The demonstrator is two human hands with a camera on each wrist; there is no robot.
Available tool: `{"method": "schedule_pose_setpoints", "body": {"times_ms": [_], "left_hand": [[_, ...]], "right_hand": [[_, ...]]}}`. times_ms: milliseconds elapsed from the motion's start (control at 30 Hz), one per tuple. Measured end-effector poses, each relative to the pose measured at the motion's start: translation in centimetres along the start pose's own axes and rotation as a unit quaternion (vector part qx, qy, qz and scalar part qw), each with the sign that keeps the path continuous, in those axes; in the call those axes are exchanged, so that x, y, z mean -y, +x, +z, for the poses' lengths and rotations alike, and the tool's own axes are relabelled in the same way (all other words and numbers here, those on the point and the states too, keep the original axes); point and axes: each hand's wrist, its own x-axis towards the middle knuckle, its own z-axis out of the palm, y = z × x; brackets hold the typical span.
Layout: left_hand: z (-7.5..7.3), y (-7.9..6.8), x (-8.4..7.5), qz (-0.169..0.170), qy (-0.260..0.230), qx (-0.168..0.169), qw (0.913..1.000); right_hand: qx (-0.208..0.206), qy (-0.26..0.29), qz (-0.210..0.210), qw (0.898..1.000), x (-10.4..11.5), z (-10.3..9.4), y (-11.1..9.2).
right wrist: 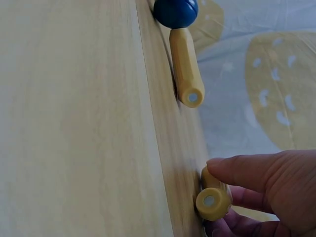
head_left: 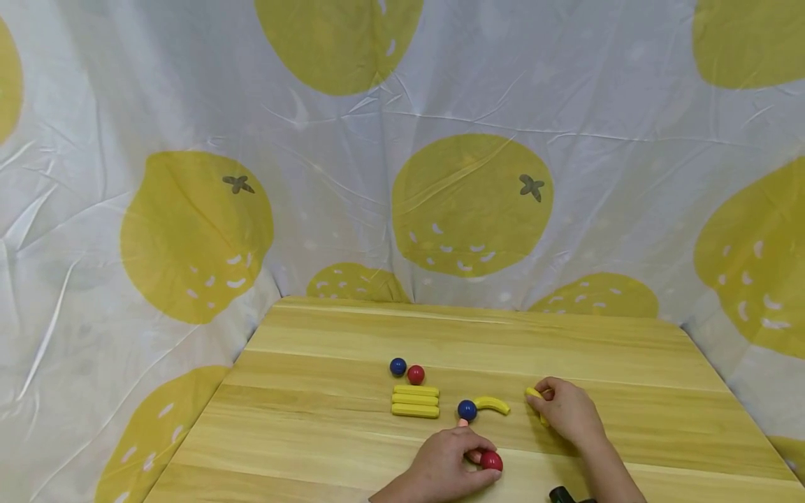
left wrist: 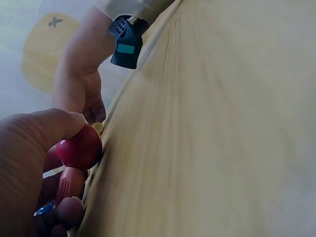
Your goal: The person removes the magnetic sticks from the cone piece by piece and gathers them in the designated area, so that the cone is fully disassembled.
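Note:
My left hand (head_left: 448, 461) grips a red ball (head_left: 492, 461) between thumb and fingers, low over the table. In the left wrist view, an orange ribbed rod (left wrist: 70, 183) sits against that red ball (left wrist: 81, 148), partly hidden by my fingers. Beyond the hand, the rod's tip shows beside a blue ball (head_left: 467, 410). From this ball a curved yellow magnetic rod (head_left: 493, 404) reaches to the right. My right hand (head_left: 569, 411) pinches another yellow rod (head_left: 534, 392) at the table surface, apart from the curved one. A round metal end shows on this held rod (right wrist: 213, 203).
Three straight yellow rods (head_left: 415, 401) lie side by side left of the blue ball. Behind them rest a second blue ball (head_left: 398, 367) and a second red ball (head_left: 416, 375). A lemon-print cloth (head_left: 352, 209) hangs beyond the wooden table (head_left: 302, 419).

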Motion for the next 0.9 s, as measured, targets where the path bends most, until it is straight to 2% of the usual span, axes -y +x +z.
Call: {"method": "schedule_pose_setpoints", "body": {"times_ms": [367,633,733,800,900], "left_hand": [[-0.2,-0.1,0.1,0.000,-0.005,0.008,1.0000],[-0.3,-0.1,0.2,-0.008,-0.009,0.021,0.9997],[-0.3,-0.2,0.3,-0.008,-0.011,0.024,0.9996],[-0.3,-0.2,0.3,0.000,-0.014,0.021,0.9997],[-0.2,-0.2,0.4,0.020,-0.023,0.013,0.9994]], "right_hand": [[-0.017,0.006,-0.017,1.000,0.0,0.0,0.0],[-0.043,0.014,-0.121,0.992,1.4,1.0,-0.3],[-0.054,0.013,-0.142,0.988,2.1,1.4,-0.5],[-0.048,0.016,-0.147,0.988,2.6,1.7,-0.7],[-0.014,0.023,-0.157,0.987,3.2,2.2,-1.1]]}}
